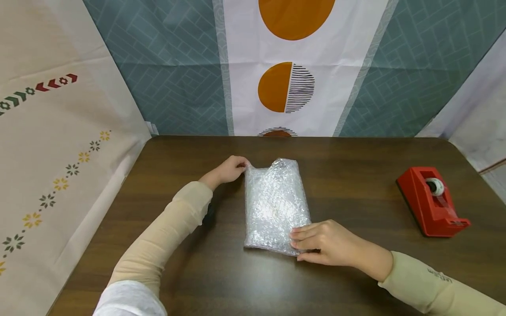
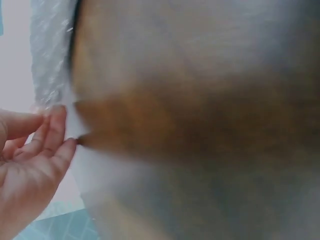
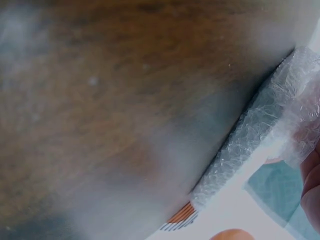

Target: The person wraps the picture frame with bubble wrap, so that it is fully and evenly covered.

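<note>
A flat, roughly rectangular bubble-wrapped package (image 1: pixel 274 204) lies on the dark wooden table, its clear wrap shiny and crinkled. Its upper edge is uneven, with a raised part at the right. My left hand (image 1: pixel 231 170) pinches the wrap at the upper left corner; in the left wrist view, thumb and fingertips meet at the bubble wrap (image 2: pixel 50 55). At the lower right corner my right hand (image 1: pixel 326 243) holds the package, fingers over its top and thumb by the near edge. Only part of the right hand (image 3: pixel 311 187) shows beside the wrap (image 3: pixel 250 130) in the right wrist view.
A red tape dispenser (image 1: pixel 431 204) with a roll of clear tape stands at the right of the table (image 1: pixel 178 281). Behind the table hangs a patterned curtain (image 1: pixel 178 66), and a pale embroidered cloth (image 1: pixel 59 153) hangs at the left.
</note>
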Available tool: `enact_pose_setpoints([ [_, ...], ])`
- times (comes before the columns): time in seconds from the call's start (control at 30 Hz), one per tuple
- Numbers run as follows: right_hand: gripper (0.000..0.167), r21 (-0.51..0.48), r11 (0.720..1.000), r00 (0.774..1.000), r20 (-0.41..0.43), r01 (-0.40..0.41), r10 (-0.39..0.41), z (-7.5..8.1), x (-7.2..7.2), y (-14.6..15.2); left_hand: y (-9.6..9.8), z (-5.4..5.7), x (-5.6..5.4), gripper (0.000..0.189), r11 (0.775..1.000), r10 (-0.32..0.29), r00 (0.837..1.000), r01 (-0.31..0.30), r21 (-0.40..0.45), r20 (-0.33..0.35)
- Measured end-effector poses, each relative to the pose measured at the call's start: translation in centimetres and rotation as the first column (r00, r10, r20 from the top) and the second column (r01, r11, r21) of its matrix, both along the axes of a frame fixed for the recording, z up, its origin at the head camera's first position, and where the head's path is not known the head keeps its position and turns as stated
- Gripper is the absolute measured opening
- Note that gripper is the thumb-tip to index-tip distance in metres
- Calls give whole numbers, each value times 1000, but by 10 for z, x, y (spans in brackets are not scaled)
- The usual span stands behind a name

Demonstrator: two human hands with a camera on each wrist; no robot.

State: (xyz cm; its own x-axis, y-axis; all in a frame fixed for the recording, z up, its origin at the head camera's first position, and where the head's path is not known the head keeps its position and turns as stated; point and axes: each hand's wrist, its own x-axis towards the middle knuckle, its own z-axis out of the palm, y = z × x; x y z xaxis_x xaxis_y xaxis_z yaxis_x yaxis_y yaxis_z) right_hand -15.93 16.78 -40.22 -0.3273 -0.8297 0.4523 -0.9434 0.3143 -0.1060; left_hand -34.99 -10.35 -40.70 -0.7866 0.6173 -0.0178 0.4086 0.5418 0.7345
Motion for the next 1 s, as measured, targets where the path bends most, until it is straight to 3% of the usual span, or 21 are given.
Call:
enact_pose_setpoints([
  [0.07, 23, 2, 1000, 1000, -1, -3, 3, 0, 0, 0, 0, 4, 1, 23, 1000, 10, 1000, -9, -29, 12],
  [0.17, 23, 3, 1000, 1000, -6, -5, 5, 1, 1, -1, 1, 10, 8, 25, 995, 62, 997, -65, -79, -34],
  [0.27, 23, 9, 1000, 1000, -9, -2, 2, 1, 2, -1, 4, 14, 26, 29, 987, 130, 978, -144, -78, -163],
  [0.33, 22, 13, 1000, 1000, -3, 1, -1, 1, 3, -1, 7, 17, 43, 31, 988, 129, 958, -146, -51, -257],
  [0.4, 22, 16, 1000, 1000, 8, 7, -8, 2, 3, -2, 10, 21, 63, 30, 997, 46, 938, -66, -45, -344],
  [0.47, 22, 20, 1000, 1000, 18, 18, -19, 3, 3, -2, 14, 23, 82, 35, 992, -102, 923, 69, -101, -372],
  [0.53, 23, 26, 999, 999, 22, 35, -35, 3, 4, -2, 16, 24, 98, 49, 961, -250, 903, 188, -200, -349],
  [0.6, 24, 39, 998, 998, 19, 52, -53, 4, 4, -2, 18, 22, 109, 64, 921, -346, 880, 252, -297, -326],
  [0.7, 25, 57, 996, 996, 48, 67, -69, 5, 4, -3, 19, 18, 118, 77, 887, -383, 865, 246, -390, -325],
  [0.8, 24, 38, 998, 984, 164, 58, -63, 8, 3, -1, 18, 13, 121, 81, 882, -377, 859, 219, -417, -346],
  [0.9, 22, -76, 994, 952, 302, 76, -49, 10, 0, 5, 18, 10, 122, 80, 884, -377, 856, 218, -413, -354],
  [0.97, 22, -153, 972, 922, 372, 178, -110, 11, 0, 11, 17, 8, 123, 80, 888, -379, 848, 220, -405, -371],
  [1.0, 22, -176, 950, 894, 417, 257, -165, 11, 0, 13, 17, 7, 123, 79, 888, -381, 843, 219, -404, -380],
])
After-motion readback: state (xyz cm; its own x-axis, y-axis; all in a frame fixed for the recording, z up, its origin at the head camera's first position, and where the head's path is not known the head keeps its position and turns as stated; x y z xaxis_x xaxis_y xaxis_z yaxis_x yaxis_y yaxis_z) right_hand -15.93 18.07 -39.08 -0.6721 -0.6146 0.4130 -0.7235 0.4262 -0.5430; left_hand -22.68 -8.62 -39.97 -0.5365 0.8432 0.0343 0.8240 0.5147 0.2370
